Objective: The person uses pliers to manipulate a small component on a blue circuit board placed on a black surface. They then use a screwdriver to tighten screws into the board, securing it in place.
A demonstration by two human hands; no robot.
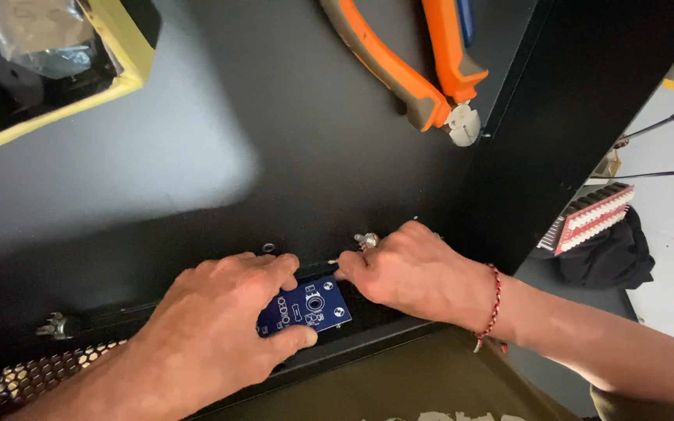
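Holding a small blue circuit board (306, 307) between thumb and forefinger, the left hand (212, 335) presses it against the edge of a black metal panel (196, 156) that fills most of the view. The board sits low in the middle of the picture, tilted slightly, with white markings and a round hole near its centre; its left end is hidden under the fingers. The right hand (407, 269) is curled just beside the board's upper right corner, fingertips pinched on something small at the panel's edge; what it pinches is too small to tell. A small metal knurled part (366, 239) shows right above its knuckles. A red braided bracelet (493, 304) circles the right wrist.

Orange-and-grey pliers (415, 62) lie on the panel near the top, well apart from both hands, handles pointing down toward a small white piece (463, 123). A yellow-edged box (56, 70) with clear plastic bags in it sits in the top left corner. A perforated metal grille (40, 374) shows at the lower left, beside the left forearm. To the right, beyond the panel, a red-and-white breadboard (590, 218) rests on dark cloth (610, 257).
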